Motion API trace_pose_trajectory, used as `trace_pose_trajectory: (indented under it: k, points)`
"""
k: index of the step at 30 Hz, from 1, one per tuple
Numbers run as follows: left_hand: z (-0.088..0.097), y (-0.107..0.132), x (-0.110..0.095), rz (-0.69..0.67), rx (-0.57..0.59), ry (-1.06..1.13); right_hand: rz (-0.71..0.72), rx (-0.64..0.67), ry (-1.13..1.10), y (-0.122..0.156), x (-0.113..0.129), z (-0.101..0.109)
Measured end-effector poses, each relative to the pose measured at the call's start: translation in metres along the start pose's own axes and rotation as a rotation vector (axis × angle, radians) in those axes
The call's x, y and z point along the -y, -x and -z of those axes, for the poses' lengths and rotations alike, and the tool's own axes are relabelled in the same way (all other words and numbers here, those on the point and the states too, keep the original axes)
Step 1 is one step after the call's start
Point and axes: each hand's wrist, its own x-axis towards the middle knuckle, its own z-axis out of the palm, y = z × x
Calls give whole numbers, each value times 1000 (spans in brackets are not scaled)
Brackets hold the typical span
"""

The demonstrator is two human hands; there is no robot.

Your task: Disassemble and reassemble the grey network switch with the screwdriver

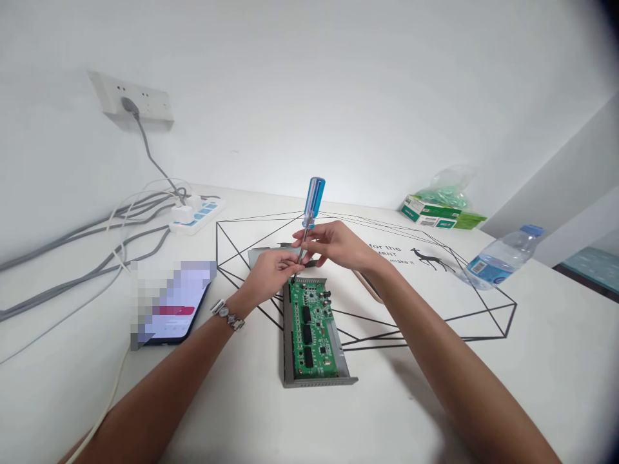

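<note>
A screwdriver [314, 198] with a clear blue handle stands nearly upright, its tip down at the far left corner of a green circuit board [314, 328]. The board lies in an open grey metal case [289, 361]. My right hand [341, 245] is closed around the screwdriver's shaft, just below the handle. Lower down, my left hand [271, 274] pinches close to the shaft's bottom end; whether a screw is also between its fingers cannot be made out. Behind both hands lies a grey metal piece [258, 256], partly hidden.
To the left lie a phone [186, 309] and several cables running to a power strip [200, 216]. A wall socket [133, 100] is above. At right are a water bottle [505, 258] and green-white boxes [430, 211] with a plastic bag. My right forearm partly covers a rounded-edged object [368, 287].
</note>
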Motion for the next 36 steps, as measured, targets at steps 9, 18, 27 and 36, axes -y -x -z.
trace_pose_trajectory:
  k: [9,18,27,36]
  points:
    - [-3,2,-7,7,-89,-71,41,-115,-11,-5,-7,-6]
    - [-15,4,-3,10,-249,-94,83,-246,56,-7,-11,-15]
    - [-10,4,-9,1,-151,-22,102,-296,209,-5,-5,-13]
    - [-6,3,-11,-2,-4,-43,49,-55,38,0,-1,3]
